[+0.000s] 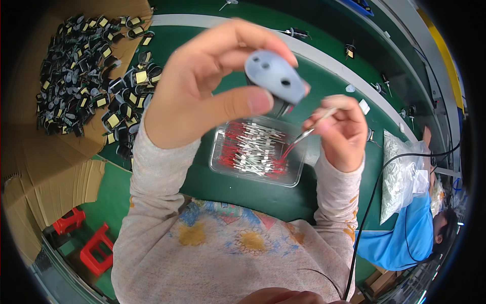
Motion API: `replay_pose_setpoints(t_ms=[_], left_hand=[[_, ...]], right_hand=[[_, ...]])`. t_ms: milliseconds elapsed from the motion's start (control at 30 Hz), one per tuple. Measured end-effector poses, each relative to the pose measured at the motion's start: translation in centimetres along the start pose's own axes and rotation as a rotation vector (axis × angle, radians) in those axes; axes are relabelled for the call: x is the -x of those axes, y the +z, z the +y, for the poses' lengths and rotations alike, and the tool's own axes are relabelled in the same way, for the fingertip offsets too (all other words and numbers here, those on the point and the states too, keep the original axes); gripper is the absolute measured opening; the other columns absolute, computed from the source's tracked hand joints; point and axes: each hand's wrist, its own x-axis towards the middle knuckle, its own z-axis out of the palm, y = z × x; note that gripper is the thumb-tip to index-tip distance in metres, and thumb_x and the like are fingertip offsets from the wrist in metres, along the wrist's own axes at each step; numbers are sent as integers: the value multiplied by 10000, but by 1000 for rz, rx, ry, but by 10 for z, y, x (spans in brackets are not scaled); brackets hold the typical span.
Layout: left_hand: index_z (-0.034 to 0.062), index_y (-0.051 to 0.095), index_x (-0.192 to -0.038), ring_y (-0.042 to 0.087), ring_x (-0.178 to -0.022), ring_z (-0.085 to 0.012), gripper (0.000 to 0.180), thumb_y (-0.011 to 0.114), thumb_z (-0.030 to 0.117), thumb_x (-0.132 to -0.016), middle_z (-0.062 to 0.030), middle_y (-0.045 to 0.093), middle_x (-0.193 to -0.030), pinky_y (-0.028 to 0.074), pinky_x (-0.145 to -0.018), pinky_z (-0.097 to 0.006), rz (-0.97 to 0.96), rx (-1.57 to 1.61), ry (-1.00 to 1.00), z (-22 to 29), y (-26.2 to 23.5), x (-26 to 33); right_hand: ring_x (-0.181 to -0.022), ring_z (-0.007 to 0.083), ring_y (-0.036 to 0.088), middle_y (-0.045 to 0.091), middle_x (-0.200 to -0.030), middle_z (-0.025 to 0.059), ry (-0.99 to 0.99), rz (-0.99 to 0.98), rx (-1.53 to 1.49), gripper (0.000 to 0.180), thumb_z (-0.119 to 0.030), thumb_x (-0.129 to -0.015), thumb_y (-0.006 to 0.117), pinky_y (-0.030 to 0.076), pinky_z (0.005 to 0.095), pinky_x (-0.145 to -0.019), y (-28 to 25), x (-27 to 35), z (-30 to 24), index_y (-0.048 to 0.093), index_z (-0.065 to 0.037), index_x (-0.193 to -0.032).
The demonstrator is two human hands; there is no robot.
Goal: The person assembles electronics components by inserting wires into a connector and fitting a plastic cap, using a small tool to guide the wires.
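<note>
My left hand [202,86] is closed round a grey-blue oval plastic housing [276,76] with several round holes in its face. A black part shows beneath the housing. To its right, my right hand [341,129] pinches a thin white-and-silver piece with red wires [305,134], its wire ends slanting down to the left. Motion blur hides its exact kind. Below both hands stands a clear plastic box [296,175] with many slender white pieces [258,149] with red wires. The red ends hang over the box's right part.
At the left, a cardboard sheet [134,50] carries a heap of black-and-grey parts [76,76] with yellow pads. A pale strip [324,58] curves across the green table, with loose parts beyond. Right: a bag of white pieces [397,177], a black cable [377,187] and a person in blue [405,238].
</note>
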Motion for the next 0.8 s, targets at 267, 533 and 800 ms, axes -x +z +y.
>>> replay_pose_setpoints(t_ms=[267, 533, 800], left_hand=[[71, 641, -946, 465, -1128, -302, 388, 738, 345, -689, -115, 575, -1100, 291, -1000, -429, -407, -298, 44, -22, 27, -3], [61, 667, -926, 497, -1054, -270, 371, 752, 321, -676, -66, 608, -981, 349, -940, -386, -404, -210, -37, -20, 33, -4], [54, 680, -913, 495, -1031, -255, 346, 760, 294, -678, -70, 582, -976, 360, -921, -364, -402, -185, -59, -16, 34, -3]], right_hand=[[-832, 186, 595, 552, -894, 122, -352, 174, -31, 237, 60, -775, 610, 549, 401, -778, 3, 14, -13, 489, 34, -977], [-799, 212, 610, 641, -865, 135, -333, -84, 188, 210, 21, -677, 714, 490, 299, -674, -7, 4, -13, 614, 39, -860], [-728, 233, 622, 654, -770, 131, -407, -54, 270, 168, 16, -652, 734, 495, 308, -651, -8, 2, -19, 631, 34, -782]])
